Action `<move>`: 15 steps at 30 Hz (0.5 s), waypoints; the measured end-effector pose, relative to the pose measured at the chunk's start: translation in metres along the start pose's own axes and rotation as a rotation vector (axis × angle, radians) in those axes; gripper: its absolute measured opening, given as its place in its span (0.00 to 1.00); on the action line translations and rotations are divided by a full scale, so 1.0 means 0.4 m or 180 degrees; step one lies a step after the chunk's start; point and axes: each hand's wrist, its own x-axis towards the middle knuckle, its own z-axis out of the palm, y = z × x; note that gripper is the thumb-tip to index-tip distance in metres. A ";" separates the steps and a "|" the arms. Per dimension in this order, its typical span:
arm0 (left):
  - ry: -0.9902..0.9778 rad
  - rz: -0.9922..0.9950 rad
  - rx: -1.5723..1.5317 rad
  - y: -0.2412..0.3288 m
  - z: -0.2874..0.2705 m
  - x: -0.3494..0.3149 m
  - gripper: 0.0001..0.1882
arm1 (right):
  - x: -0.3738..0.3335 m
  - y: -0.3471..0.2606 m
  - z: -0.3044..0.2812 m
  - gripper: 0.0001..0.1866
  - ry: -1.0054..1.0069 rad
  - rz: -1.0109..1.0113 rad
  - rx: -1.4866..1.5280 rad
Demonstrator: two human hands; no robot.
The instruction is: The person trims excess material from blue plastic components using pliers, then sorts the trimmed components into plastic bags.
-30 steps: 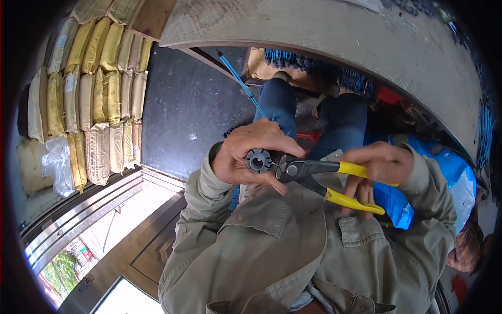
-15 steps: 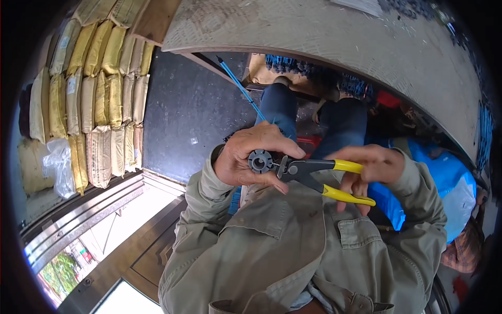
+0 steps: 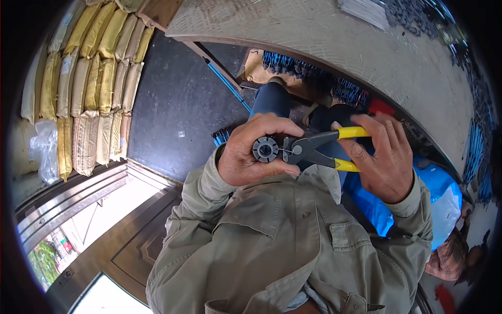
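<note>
My left hand is closed round a black, round part with a notched rim, its open end facing up. Thumb and fingers reach past it on both sides. Yellow-handled pliers have their dark head right beside the notched part. A bit of thin wire shows at the jaws; whether they grip it I cannot tell. My right hand grips the pliers' two handles, which stand apart. Behind my left hand a bundle of blue rods with black ends sticks out.
A worn worktable curves across the far side, with bundles of blue rods at its right. Stacked yellowish sacks stand at the left. A blue plastic bag lies by my right arm. A long blue rod leans near my knee.
The view has shifted slightly. My right hand has changed its hold, with its fingers now over the upper handle, and the pliers' handles are closer together.
</note>
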 end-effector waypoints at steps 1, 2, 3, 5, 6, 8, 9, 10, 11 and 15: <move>-0.0014 0.0019 0.0009 -0.002 -0.001 0.000 0.29 | 0.000 0.001 -0.004 0.16 -0.0013 -0.0046 0.0004; -0.0030 0.0036 0.0018 -0.004 -0.003 0.000 0.29 | -0.004 0.002 -0.010 0.16 -0.0148 -0.0040 -0.0044; 0.0012 0.0038 0.0020 -0.005 -0.006 0.003 0.29 | -0.009 0.004 -0.016 0.16 -0.0282 -0.0033 -0.0094; -0.0163 0.0096 0.0073 -0.004 -0.012 0.011 0.30 | -0.013 0.009 -0.024 0.16 -0.0438 -0.0016 -0.0141; -0.0256 0.0124 0.0099 -0.005 -0.015 0.014 0.30 | -0.011 0.014 -0.031 0.15 -0.0777 0.0119 0.0390; -0.0280 0.0033 0.0015 -0.007 -0.023 0.013 0.31 | -0.007 0.024 -0.040 0.15 -0.1447 0.0398 0.1454; -0.0327 -0.0032 -0.0064 -0.006 -0.026 0.016 0.31 | -0.015 0.033 -0.030 0.15 -0.1456 0.0398 0.1437; -0.0372 -0.0099 -0.0138 -0.005 -0.028 0.020 0.31 | -0.029 0.042 -0.002 0.16 -0.1885 0.0508 0.2971; -0.0356 -0.0089 -0.0134 -0.009 -0.031 0.023 0.31 | -0.040 0.045 0.029 0.20 -0.2274 0.0597 0.4520; -0.0490 0.0120 -0.0264 -0.031 -0.047 0.043 0.41 | -0.093 -0.039 0.109 0.23 -0.2758 0.1544 0.6915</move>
